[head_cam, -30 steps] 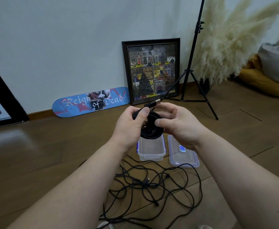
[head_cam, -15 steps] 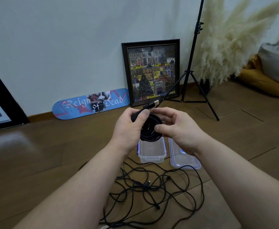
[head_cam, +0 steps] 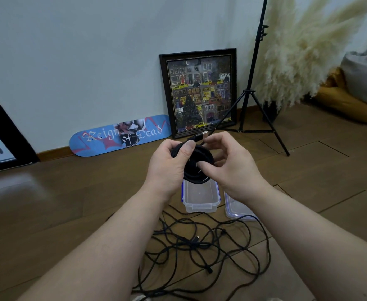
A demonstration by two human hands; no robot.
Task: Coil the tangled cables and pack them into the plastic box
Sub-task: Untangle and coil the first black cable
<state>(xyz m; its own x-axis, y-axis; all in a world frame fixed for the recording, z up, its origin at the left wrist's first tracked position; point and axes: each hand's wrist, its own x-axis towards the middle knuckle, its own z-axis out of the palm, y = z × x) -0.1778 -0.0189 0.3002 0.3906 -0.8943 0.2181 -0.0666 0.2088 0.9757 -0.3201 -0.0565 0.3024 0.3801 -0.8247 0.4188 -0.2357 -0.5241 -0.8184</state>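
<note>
Loose tangle of thin black cables (head_cam: 200, 246) lies on the brown wooden floor (head_cam: 69, 203) at 6 o'clock of the open clear plastic box (head_cam: 200, 197), whose clear lid (head_cam: 235, 209) sits just beside it at 3 o'clock. Above the box, the left hand (head_cam: 167, 168) grips the coiled black cable (head_cam: 196, 165), fingers curled round its 9 o'clock side and thumb pressed on top. The right hand (head_cam: 230, 164) pinches the coil's 3 o'clock side with bent fingers, near the silver USB plug (head_cam: 201, 135) at 12 o'clock.

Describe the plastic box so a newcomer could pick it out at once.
On the wooden floor before the framed painting, just below the hands' coiled cable, sits the plastic box. Unlike the flat lid on its right, it is deep, open and empty.
</note>
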